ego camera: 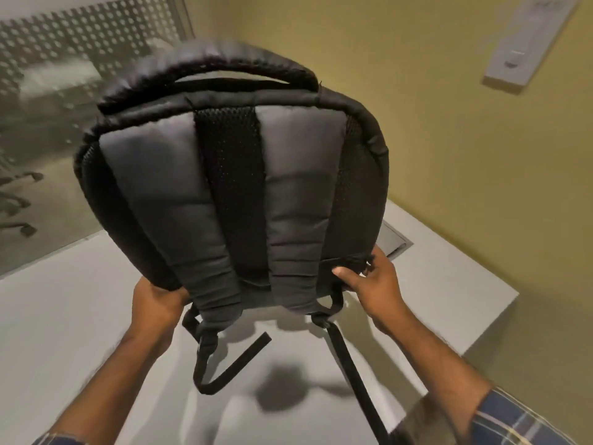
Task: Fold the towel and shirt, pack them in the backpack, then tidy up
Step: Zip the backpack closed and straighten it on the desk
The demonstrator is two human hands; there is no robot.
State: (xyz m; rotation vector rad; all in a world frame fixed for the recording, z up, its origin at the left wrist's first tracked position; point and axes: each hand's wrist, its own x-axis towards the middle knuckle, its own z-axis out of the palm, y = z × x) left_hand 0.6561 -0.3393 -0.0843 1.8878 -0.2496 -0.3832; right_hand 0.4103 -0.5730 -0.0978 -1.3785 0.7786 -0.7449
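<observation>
Black backpack (pixel 224 175) is held up in the air above a pale grey table (pixel 80 316), back panel facing the camera, w/ both padded shoulder straps (pixel 179 203) running down toward the person. Top carry handle (pixel 224 64) arches at the far end. Left hand (pixel 154 303) grips the lower left corner of the pack, fingers tucked under/behind it so only the back of the hand shows. Right hand (pixel 372 281) grasps the lower right corner, thumb pressed on the near face, fingers wrapped round the edge. Two thin webbing tails (pixel 356 370) hang loose below the pack; the left one loops, the right one drops straight toward the near edge of the frame. Pack's shadow falls on the tabletop under it. Plaid cuff (pixel 513 419) shows on the right forearm. Behind: yellowish wall (pixel 449 123), a grey wall panel (pixel 529 43) upper right, perforated screen (pixel 80 53) upper left. Towel & shirt aren't visible
</observation>
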